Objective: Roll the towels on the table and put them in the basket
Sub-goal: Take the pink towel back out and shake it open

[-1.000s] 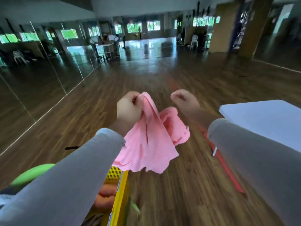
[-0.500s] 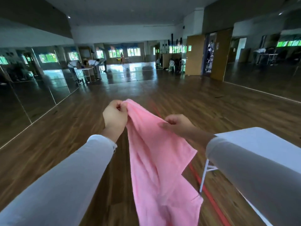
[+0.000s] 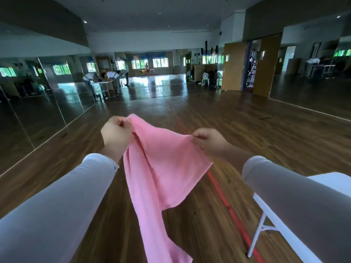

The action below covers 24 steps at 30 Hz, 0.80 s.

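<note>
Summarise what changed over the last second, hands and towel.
The right hand, off the cloth a second ago, took a grip on the top edge of the pink towel and drew it rightward, spreading it. The bunched towel now hangs open. The left hand kept its grip.

Dim hall, daylight pouring from the far windows (image 3: pixel 144 63) and glaring off the glossy floor (image 3: pixel 247 133). Wide-angle bends the edges; near sleeves (image 3: pixel 57 211) smear with blur.

Long white sleeves (image 3: pixel 62 202), bare hands
</note>
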Motion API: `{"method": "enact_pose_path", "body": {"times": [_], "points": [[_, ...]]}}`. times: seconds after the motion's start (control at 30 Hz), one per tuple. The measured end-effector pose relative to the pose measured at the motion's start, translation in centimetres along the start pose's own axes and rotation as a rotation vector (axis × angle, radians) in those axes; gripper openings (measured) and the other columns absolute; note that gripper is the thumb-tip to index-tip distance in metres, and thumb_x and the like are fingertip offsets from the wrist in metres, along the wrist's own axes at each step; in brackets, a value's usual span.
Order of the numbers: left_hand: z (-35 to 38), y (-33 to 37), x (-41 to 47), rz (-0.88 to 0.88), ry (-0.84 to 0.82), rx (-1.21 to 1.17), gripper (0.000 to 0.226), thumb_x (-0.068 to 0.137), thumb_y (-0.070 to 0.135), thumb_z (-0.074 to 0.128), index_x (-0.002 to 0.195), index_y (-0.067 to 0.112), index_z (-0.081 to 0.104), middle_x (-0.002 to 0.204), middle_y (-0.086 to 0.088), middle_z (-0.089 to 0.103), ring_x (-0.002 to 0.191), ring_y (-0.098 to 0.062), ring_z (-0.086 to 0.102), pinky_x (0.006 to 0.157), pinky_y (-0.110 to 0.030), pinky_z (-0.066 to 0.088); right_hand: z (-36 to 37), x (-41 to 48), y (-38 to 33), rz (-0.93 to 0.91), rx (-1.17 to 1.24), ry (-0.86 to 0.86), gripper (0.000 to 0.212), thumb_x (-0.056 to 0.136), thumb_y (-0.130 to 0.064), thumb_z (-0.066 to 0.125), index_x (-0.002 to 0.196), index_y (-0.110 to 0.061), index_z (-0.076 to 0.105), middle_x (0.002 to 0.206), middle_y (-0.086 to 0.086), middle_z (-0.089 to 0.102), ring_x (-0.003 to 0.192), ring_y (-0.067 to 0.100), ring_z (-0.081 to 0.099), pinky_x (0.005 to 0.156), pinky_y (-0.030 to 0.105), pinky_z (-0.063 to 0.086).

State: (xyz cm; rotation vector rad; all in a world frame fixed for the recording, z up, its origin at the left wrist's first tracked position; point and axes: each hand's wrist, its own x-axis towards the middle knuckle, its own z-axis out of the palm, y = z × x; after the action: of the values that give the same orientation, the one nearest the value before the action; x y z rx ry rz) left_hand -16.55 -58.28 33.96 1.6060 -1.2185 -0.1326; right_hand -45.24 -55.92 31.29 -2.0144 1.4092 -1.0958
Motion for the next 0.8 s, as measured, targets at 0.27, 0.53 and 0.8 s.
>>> {"method": "enact_pose_path", "body": {"times": [0.27,0.53,0.8], "points": [[8.6,-0.9,10.0,0.128,-0.183,-0.124,0.011,0.087,0.018,0.065,0.083,0.027,0.071,0.083,0.008,0.070,0.082,-0.015,0.068,0.082,-0.022,0.049,0.9,14.8,-3.1,0.057,0.262,0.259,0.031,0.094,-0.022,0.064,0.083,0.008,0.065,0.055,0.010,0.054,0.036,0.009,0.044,0.035,0.019,0.034],[15.2,0.1,13.3,0.341,-0.302,-0.256,0.014,0.089,0.029,0.066,0.078,0.022,0.070,0.073,0.012,0.065,0.073,-0.007,0.061,0.073,-0.022,0.045,3.9,23.9,-0.1,0.067,0.068,0.363,0.029,0.093,-0.024,0.064,0.066,-0.013,0.066,0.065,0.000,0.066,0.047,-0.001,0.053,0.053,0.016,0.042],[24.6,1.0,13.1,0.404,-0.550,-0.229,0.026,0.084,0.047,0.069,0.081,0.021,0.070,0.073,0.010,0.067,0.070,-0.001,0.061,0.062,-0.010,0.041,-1.3,32.6,2.9,0.055,0.196,0.460,0.039,0.094,-0.018,0.063,0.058,-0.003,0.056,0.044,-0.017,0.054,0.042,0.000,0.050,0.061,0.024,0.052]]}}
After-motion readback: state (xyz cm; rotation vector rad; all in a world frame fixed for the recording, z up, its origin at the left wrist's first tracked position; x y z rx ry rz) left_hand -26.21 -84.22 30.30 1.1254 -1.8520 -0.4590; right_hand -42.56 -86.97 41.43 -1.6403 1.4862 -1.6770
